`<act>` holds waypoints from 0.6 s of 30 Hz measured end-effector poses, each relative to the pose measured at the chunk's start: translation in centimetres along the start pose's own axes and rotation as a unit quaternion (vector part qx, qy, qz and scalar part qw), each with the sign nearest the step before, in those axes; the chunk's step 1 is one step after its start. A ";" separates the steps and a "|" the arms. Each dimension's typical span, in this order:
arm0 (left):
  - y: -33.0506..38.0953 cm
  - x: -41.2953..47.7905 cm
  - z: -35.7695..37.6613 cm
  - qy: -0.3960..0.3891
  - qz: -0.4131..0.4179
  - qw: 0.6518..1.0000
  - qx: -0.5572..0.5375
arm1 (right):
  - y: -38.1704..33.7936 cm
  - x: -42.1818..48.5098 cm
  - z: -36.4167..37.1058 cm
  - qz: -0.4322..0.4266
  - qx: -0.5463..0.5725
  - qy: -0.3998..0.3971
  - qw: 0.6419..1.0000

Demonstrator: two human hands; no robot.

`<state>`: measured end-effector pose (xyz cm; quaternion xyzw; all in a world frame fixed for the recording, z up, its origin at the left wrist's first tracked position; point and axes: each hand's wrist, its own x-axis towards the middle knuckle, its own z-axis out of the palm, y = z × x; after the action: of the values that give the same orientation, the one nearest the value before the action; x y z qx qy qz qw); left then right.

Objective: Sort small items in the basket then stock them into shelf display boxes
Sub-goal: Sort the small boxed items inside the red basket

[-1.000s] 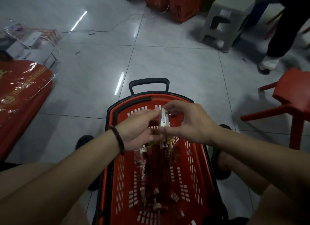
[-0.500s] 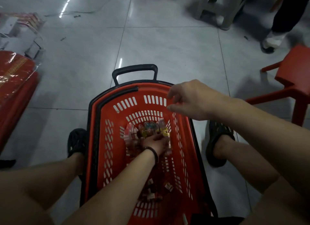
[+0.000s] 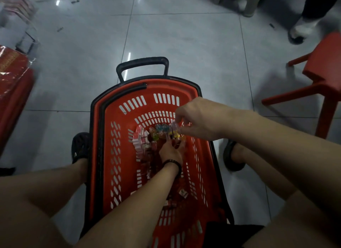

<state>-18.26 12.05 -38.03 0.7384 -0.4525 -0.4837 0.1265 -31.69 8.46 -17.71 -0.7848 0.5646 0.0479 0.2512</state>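
Observation:
A red plastic basket (image 3: pixel 118 155) with a black handle stands on the floor between my legs. At its far end lies a pile of small packets (image 3: pixel 144 138), pink and white on the left, colourful ones on the right. A few loose packets (image 3: pixel 182 192) lie nearer to me. My left hand (image 3: pixel 171 151), with a black wristband, reaches down into the pile, fingers spread on the packets. My right hand (image 3: pixel 201 118) hovers over the basket's right side and pinches a small pale packet (image 3: pixel 174 126) between its fingertips.
A red chair (image 3: pixel 324 76) stands at the right. A red wrapped box (image 3: pixel 13 81) lies at the left, with clear-wrapped goods (image 3: pixel 20 13) behind it. A grey stool and another person's legs (image 3: pixel 302 22) are at the far right. Grey tiled floor surrounds the basket.
The hands parted from holding one packet together above the basket. My left hand went down into the pile; my right hand lowered toward the pile with a packet. The view tilted down.

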 end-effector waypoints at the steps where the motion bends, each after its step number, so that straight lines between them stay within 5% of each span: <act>1: -0.3 -0.1 -0.2 -0.003 0.009 1.000 -0.014 | -0.1 0.0 0.2 0.004 0.000 -0.008 1.000; 5: -3.3 -0.4 -2.1 0.030 0.058 0.998 -0.014 | -0.3 -0.1 1.2 0.032 -0.016 -0.013 0.999; 8: -7.8 -0.2 -3.2 -0.042 0.086 0.979 0.180 | -0.7 -0.4 2.5 0.052 -0.054 0.010 0.997; 11: -12.8 -0.4 -3.7 -0.197 0.053 0.864 0.461 | -0.9 -0.5 4.2 0.067 -0.078 0.076 0.992; 13: -15.4 -0.5 -3.6 -0.264 0.058 0.787 0.555 | -1.0 -0.7 5.3 0.066 -0.081 0.123 0.987; 18: -15.7 -0.8 -2.5 -0.298 0.088 0.755 0.578 | -0.7 -0.2 6.5 0.074 -0.096 0.170 0.978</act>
<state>-7.65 20.85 -46.11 0.4464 -0.7235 -0.3129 -0.4235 -29.76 11.77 -23.06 -0.7580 0.6483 -0.0137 0.0703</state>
